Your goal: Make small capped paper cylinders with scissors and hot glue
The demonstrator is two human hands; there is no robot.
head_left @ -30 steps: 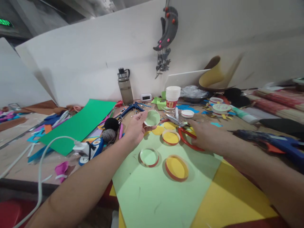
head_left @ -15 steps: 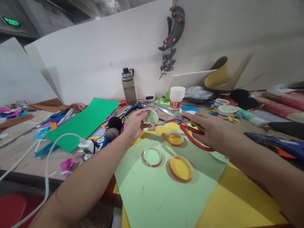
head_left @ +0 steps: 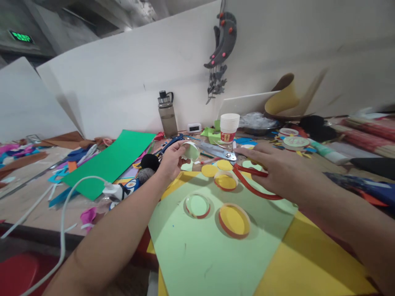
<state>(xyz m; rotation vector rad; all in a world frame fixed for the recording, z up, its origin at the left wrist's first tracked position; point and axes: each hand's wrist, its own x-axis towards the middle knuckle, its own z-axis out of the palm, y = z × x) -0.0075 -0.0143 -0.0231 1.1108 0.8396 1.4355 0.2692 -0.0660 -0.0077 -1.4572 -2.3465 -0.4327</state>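
Note:
My left hand (head_left: 173,159) pinches a small pale green paper disc (head_left: 191,151), which seems to have a raised whitish rim. In my right hand (head_left: 271,166) is a pair of scissors (head_left: 248,183) with red handles, its metal blades pointing left toward the disc. Below the hands a light green paper sheet (head_left: 203,255) lies over a yellow sheet (head_left: 317,259). On it sit a green ring-rimmed disc (head_left: 197,205) and a yellow one (head_left: 233,221). Another yellow rimmed disc (head_left: 225,181) and flat yellow circles (head_left: 209,170) lie near the blades.
Behind the hands stand a water bottle (head_left: 168,117), a small white clock (head_left: 194,128) and stacked paper cups (head_left: 229,128). Green card (head_left: 111,162), a white cable (head_left: 62,222) and yarn balls (head_left: 149,161) are at the left. Rolls and scraps crowd the right.
My left hand has shifted slightly left with the green disc. The scissors have turned a little, their blades now flatter and closer together.

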